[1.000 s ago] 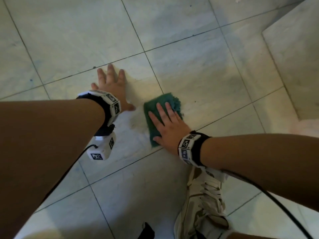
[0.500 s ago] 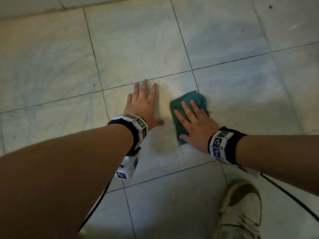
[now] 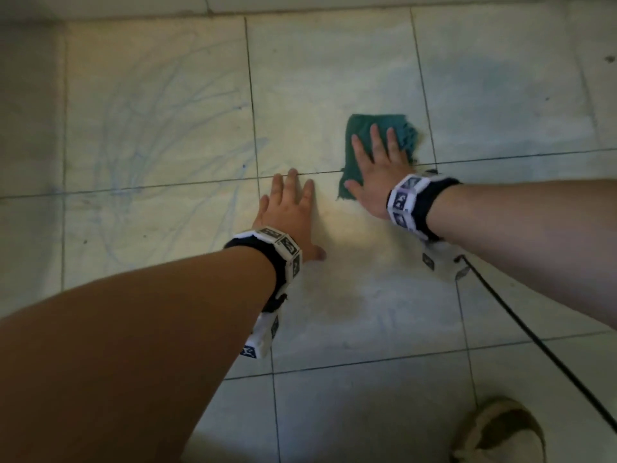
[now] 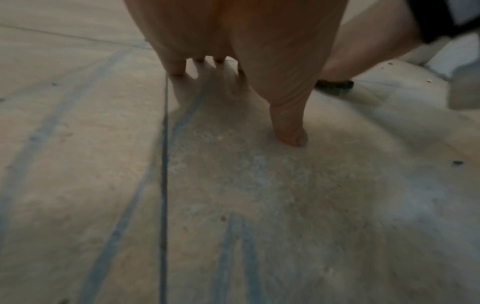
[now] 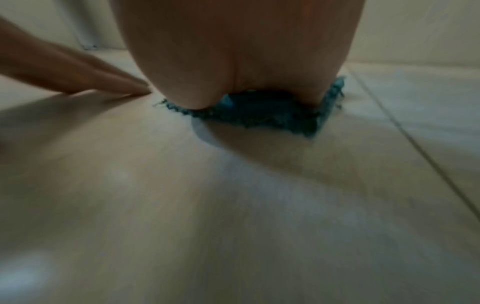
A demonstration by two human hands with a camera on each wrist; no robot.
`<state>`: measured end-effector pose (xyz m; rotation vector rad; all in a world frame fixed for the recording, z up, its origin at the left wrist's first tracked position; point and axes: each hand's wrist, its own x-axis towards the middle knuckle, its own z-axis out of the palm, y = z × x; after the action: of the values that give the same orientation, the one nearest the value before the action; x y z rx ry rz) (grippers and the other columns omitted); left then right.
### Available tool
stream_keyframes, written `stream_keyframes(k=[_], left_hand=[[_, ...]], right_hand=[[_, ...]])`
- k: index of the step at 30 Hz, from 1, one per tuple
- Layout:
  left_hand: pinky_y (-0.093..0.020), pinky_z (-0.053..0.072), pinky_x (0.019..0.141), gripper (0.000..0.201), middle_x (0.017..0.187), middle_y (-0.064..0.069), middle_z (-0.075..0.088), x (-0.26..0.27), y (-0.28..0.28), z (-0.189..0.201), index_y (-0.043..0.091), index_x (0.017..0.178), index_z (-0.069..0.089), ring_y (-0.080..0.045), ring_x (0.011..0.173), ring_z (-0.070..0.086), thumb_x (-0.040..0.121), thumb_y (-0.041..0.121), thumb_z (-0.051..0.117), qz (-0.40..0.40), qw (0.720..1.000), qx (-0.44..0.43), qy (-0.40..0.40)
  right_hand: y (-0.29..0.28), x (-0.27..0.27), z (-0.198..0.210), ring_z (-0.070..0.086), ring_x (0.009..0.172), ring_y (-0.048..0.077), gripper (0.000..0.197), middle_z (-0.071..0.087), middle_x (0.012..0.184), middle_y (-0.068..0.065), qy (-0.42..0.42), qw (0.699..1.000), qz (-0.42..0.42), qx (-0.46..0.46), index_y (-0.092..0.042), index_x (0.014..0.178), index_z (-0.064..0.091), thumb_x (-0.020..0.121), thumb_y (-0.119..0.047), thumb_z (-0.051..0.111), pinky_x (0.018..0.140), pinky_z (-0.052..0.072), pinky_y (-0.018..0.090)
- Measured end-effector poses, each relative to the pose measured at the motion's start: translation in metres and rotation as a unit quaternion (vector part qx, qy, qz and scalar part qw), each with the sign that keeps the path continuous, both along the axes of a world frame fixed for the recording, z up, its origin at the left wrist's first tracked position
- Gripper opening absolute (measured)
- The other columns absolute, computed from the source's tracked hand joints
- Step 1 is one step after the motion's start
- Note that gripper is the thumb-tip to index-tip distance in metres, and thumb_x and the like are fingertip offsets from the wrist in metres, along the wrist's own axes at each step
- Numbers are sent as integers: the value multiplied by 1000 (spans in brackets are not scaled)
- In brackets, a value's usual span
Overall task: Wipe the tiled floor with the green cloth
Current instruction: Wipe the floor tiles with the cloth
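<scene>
Nearest, a pale shoe (image 3: pixel 497 432) stands well short of the green cloth (image 3: pixel 364 128). The left hand (image 3: pixel 290 217) lies flat on the tiled floor (image 3: pixel 334 412) just left of the cloth, fingers (image 3: pixel 293 182) straight, holding nothing. The right hand (image 3: pixel 377 168) presses the cloth down, fingers spread, not curled. Blue streaks (image 3: pixel 150 135) well left of the cloth look unwiped, so much probably remains.

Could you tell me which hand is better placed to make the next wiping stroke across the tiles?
Right. The right hand already presses flat on the green cloth; the left hand rests on bare floor.
</scene>
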<state>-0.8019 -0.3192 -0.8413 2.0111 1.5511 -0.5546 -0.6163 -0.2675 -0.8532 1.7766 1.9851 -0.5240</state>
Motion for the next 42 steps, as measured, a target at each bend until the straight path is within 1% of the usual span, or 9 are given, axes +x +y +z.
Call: stream_keyframes(k=[4,7,10,17,25,28,31,36,42], left_hand=[[-49,3,121,130,161,-10,-25,-1,0,-2,18,157,-13,-34,149,-18,73,63,75,-2,1000,1,-12],[-49,3,121,127,161,-11,-25,0,-1,-3,18,157,-13,-35,149,-18,76,62,74,0,1000,1,-12],[-49,3,121,129,161,-11,-25,0,-1,-3,18,157,-13,-35,149,-18,74,62,76,-4,1000,-1,-10],[-45,5,123,116,163,-7,-19,-15,-5,4,20,157,-10,-29,150,-16,81,51,73,17,999,7,-42],[-35,1,123,97,166,-1,-8,-75,-24,23,19,158,-1,-20,151,-13,85,25,63,102,990,66,-74],[-34,5,121,79,166,-1,0,-69,-31,21,16,158,8,-19,152,-8,91,18,50,92,987,97,-87],[-40,8,122,77,166,0,-9,-46,-40,14,19,158,5,-22,152,-9,99,38,50,39,995,64,-59],[-48,1,121,87,161,-1,-28,-32,-59,-6,22,157,-12,-26,150,-19,98,55,43,24,999,28,0],[-48,-5,120,81,161,5,-28,-99,-68,-10,33,156,-12,-22,149,-23,97,61,36,88,996,26,-4]], right_hand=[[-108,8,1,-29,144,37,95,-29,158,13,49,978,200,-40,-23,153,-19,94,-58,47,118,-9,53],[-160,16,-7,-33,144,30,101,-32,156,8,39,970,224,-83,-27,149,-24,91,-61,51,113,-10,49],[-135,13,-6,-26,146,33,99,-29,157,8,20,976,214,-47,-27,152,-22,92,-64,47,118,-3,51],[-42,-34,-4,-25,148,35,88,-27,162,7,52,998,34,-9,-26,157,-15,98,-60,40,122,0,51],[-56,-110,8,-10,153,29,79,-3,167,1,167,934,314,-21,-22,160,7,99,-40,53,123,7,46],[-52,-83,18,-8,153,25,72,-1,167,5,145,965,214,35,-15,160,5,102,-22,47,124,2,36],[-59,-52,19,-11,153,24,77,-7,167,5,112,988,107,-1,-16,160,0,102,-29,50,124,2,34],[-91,-62,11,-12,153,25,92,-10,167,4,112,983,145,-29,-19,159,-3,96,-51,55,125,5,38],[-97,-90,6,-15,152,25,97,-14,166,4,106,983,146,-28,-18,158,-9,94,-53,56,125,3,37]])
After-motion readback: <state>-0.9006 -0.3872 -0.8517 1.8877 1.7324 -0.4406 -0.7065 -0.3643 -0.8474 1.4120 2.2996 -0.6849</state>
